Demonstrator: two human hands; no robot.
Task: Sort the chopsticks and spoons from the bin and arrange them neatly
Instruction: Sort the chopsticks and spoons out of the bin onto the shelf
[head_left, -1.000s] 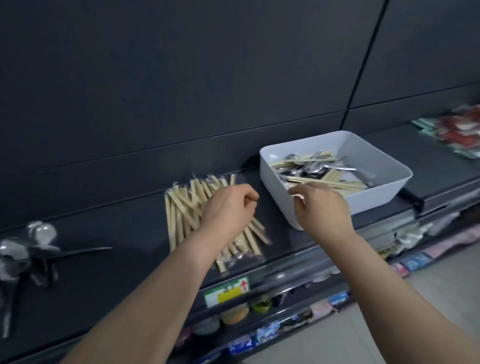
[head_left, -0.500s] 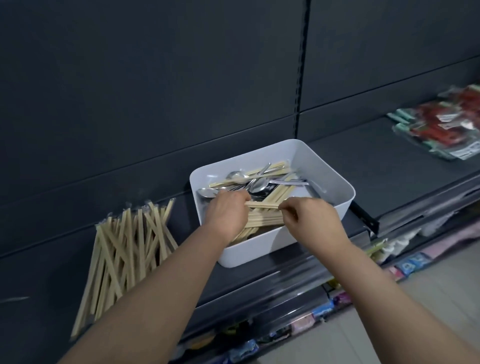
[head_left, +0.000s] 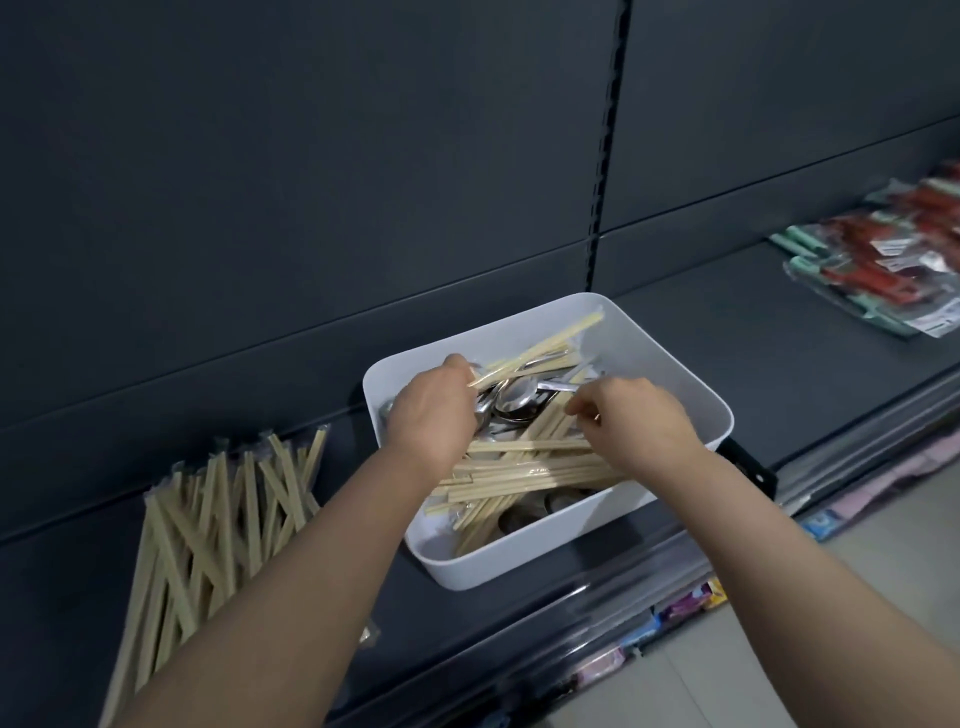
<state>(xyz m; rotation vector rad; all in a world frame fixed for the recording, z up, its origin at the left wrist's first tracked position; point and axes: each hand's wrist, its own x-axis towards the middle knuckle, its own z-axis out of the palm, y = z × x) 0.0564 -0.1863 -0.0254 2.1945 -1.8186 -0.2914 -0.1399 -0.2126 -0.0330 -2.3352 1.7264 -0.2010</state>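
Two hands work in one white bin (head_left: 675, 374) on the shelf (head_left: 727, 322). The left hand (head_left: 431, 415) pinches one chopstick pair (head_left: 540, 348). The right hand (head_left: 639, 421) pinches among the chopsticks (head_left: 524, 467) heaped over a few spoons (head_left: 519, 397). One sorted pile (head_left: 218, 519), too many to count, lies to the left.

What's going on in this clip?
A person is digging through a white bin of mixed chopsticks and spoons on a shelf. The left hand pinches one wrapped pair; the right hand picks at others. A chopstick pile lies to the left.

Dark shelving (head_left: 311, 156) — pale floor (head_left: 789, 675)
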